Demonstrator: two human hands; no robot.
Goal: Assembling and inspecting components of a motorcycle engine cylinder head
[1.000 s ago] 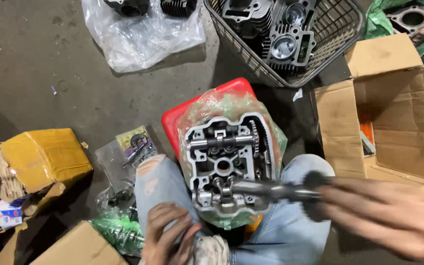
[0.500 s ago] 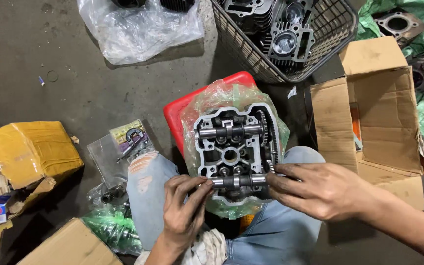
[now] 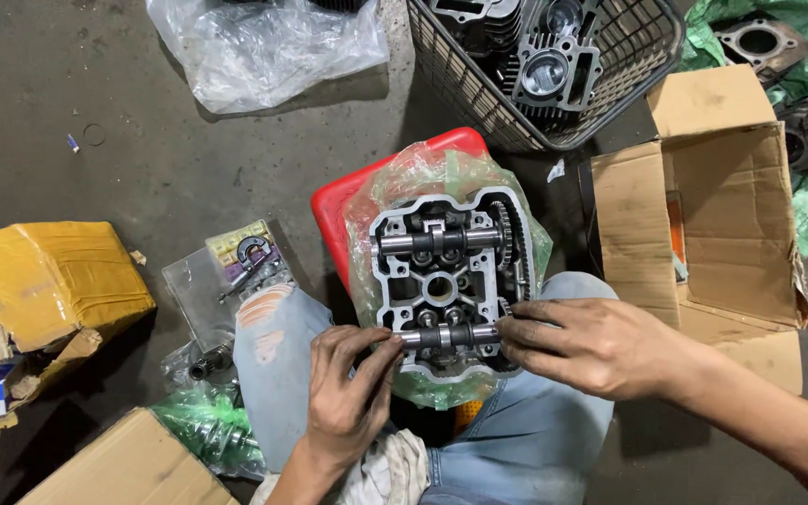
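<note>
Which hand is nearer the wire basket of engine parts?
Right. The right hand sits below the wire basket, on the camshaft's right end; the left hand is lower left.

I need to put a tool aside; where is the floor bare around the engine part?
Bare concrete floor lies between the clear plastic bag, the yellow-taped box and the red stool. It is crowded right, around the wire basket and open carton.

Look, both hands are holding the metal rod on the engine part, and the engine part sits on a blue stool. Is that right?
Not quite. The head view shows the stool under the engine part is red, not blue. The rest holds: the left hand and the right hand each grip an end of the metal rod lying across the engine part.
</note>
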